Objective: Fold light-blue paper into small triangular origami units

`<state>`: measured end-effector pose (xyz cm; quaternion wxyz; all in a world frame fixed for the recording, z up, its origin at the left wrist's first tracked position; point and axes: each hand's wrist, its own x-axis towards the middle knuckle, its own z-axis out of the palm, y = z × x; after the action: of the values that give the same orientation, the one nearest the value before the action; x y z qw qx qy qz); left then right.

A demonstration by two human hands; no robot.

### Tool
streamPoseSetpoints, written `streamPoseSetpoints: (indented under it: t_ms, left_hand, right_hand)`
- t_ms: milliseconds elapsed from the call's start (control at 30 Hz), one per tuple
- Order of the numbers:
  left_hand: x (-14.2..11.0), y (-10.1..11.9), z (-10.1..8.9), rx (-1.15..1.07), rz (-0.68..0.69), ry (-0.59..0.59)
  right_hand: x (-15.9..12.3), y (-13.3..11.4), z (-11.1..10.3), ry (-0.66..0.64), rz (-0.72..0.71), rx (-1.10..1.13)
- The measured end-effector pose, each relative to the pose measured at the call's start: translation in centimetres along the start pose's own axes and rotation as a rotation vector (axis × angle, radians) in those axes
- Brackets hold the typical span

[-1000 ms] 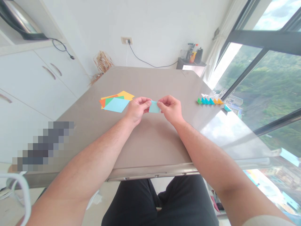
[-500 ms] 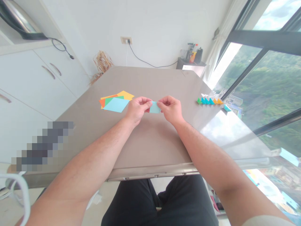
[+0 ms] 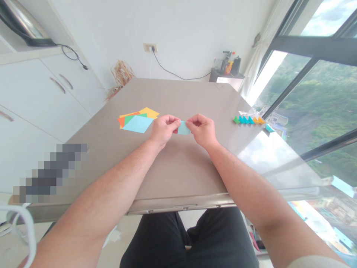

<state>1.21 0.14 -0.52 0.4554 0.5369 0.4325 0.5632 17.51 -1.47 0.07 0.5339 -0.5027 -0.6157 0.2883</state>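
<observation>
A small light-blue piece of paper is stretched between both hands over the middle of the table. My left hand pinches its left side between thumb and fingers. On the other side, my right hand pinches the upper right part, also closed. Parts of the paper's side edges are hidden by the fingers. Just left of my left hand lie flat sheets of coloured paper, with a light-blue sheet on top, a green sheet and orange and yellow ones under it.
At the table's right side stands a row of small folded paper pieces in green, blue and orange. A separate blue folded piece sits near the window-side edge. Bottles stand on a small cabinet behind the table. A pixelated patch covers the left edge.
Both hands keep their pinch on the light-blue paper. Only slight shifts of the fingers and paper show; everything else stays in place.
</observation>
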Motion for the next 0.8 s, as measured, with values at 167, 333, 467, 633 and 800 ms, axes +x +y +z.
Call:
streamPoseSetpoints:
  t_ms: [167,333,467,633,800]
  left_hand:
    - [0.0,-0.3,0.0,0.098,0.041,0.051]
    - [0.1,-0.4,-0.3,0.252,0.143,0.124]
    - [-0.2,0.3,-0.3,0.352,0.177,0.129]
    - [-0.4,0.9,-0.2,0.439,0.189,0.128]
    - [0.2,0.1,-0.3,0.324,0.147,0.162]
  right_hand:
    - [-0.1,0.1,0.3,-0.021,-0.052,-0.052]
    - [-0.2,0.3,0.5,-0.112,-0.030,-0.074]
    - [0.0,0.3,0.5,-0.119,-0.010,-0.166]
    - [0.0,0.1,0.7,-0.076,-0.002,-0.323]
    - [-0.2,0.1,1.1,-0.071,-0.060,-0.201]
